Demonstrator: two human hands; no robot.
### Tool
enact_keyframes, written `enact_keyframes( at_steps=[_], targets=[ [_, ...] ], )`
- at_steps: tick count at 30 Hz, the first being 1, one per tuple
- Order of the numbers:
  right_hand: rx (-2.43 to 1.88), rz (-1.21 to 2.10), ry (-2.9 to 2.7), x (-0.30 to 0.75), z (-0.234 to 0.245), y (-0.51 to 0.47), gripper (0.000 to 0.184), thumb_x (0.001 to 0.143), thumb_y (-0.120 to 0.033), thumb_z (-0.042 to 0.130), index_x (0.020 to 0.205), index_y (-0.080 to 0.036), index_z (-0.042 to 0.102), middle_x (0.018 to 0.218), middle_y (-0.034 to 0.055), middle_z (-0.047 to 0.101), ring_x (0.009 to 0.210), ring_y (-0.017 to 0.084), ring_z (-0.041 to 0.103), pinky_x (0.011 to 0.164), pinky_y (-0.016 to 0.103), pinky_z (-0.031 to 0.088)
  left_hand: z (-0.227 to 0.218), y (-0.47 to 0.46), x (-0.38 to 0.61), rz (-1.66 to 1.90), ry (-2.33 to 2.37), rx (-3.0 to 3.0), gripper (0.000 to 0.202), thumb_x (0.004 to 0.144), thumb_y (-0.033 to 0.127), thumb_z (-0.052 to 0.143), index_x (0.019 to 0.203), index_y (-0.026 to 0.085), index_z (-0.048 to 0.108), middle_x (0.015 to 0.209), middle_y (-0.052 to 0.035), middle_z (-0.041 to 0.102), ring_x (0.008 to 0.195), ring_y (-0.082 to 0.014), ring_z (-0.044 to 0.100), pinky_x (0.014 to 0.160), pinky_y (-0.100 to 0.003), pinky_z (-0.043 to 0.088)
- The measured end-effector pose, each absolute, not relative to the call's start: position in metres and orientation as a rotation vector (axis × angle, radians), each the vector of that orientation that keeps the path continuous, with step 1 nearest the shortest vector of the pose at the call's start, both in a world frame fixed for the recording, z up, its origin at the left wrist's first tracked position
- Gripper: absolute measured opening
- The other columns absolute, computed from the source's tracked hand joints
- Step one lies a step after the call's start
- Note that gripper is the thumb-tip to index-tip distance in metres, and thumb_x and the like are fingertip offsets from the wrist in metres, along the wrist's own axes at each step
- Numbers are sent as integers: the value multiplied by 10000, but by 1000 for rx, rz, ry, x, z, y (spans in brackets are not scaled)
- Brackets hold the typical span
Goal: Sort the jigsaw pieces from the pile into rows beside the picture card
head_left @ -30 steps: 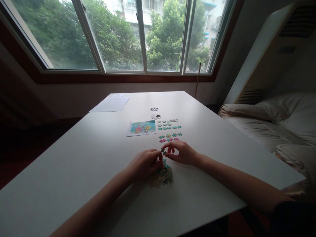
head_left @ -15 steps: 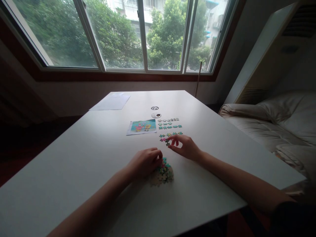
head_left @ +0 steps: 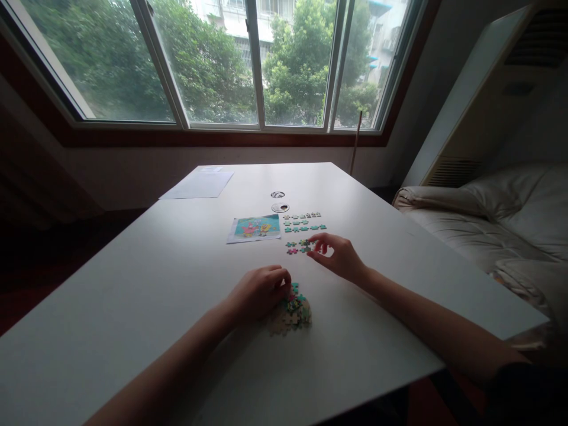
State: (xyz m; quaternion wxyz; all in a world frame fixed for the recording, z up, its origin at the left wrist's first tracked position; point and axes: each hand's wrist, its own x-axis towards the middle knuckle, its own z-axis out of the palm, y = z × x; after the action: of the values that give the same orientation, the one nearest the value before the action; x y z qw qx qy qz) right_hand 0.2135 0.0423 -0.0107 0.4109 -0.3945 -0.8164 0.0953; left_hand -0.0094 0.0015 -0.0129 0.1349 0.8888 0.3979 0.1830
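Observation:
A small heap of jigsaw pieces (head_left: 293, 312) lies on the white table (head_left: 177, 284) in front of me. My left hand (head_left: 261, 291) rests curled at the heap's left edge, its fingertips on the pieces. My right hand (head_left: 338, 255) reaches out beyond the heap and pinches a small dark puzzle piece (head_left: 307, 244) among the sorted rows of pieces (head_left: 304, 231). A colourful reference picture (head_left: 255, 228) lies just left of those rows.
Two small round objects (head_left: 279, 202) sit beyond the rows, and a sheet of paper (head_left: 199, 184) lies at the far left of the table. A pale sofa (head_left: 492, 219) stands at the right. Windows run along the far wall.
My right hand has carried a puzzle piece from above the heap forward and right to the sorted rows. My left hand has stayed at the heap.

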Motion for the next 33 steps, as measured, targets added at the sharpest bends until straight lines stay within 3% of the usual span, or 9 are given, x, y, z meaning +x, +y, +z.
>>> enact_keyframes(
  at_steps=[13,19,23,33],
  targets=[
    [-1040,237,-2115,226,-7,56,247,762,-318,578,970,-184,593,747,13,629,579,91,531,575,224,434,-12,15,-28,667,1203,2578,124,803,186,460,758,170,575,665,4,568,545,-87,459,542,-199,359],
    [-1205,219,-2179,250,-2,111,275,736,-383,589,912,-173,617,747,17,643,567,101,548,568,234,426,-15,19,-36,650,1266,2594,110,797,190,468,754,176,569,631,17,567,526,-84,459,541,-197,360],
    [-1501,256,-2110,267,-8,161,295,711,-376,607,927,-176,630,805,23,660,660,123,576,631,237,425,-15,20,-37,667,1271,2586,125,797,198,463,758,174,580,628,14,574,525,-84,465,536,-197,359],
    [-1695,391,-2111,283,-28,216,321,692,-364,627,945,-168,653,863,55,657,730,141,580,648,227,414,-12,20,-39,640,1286,2523,119,796,199,478,756,170,586,611,17,575,520,-83,460,526,-195,352]
  ],
)
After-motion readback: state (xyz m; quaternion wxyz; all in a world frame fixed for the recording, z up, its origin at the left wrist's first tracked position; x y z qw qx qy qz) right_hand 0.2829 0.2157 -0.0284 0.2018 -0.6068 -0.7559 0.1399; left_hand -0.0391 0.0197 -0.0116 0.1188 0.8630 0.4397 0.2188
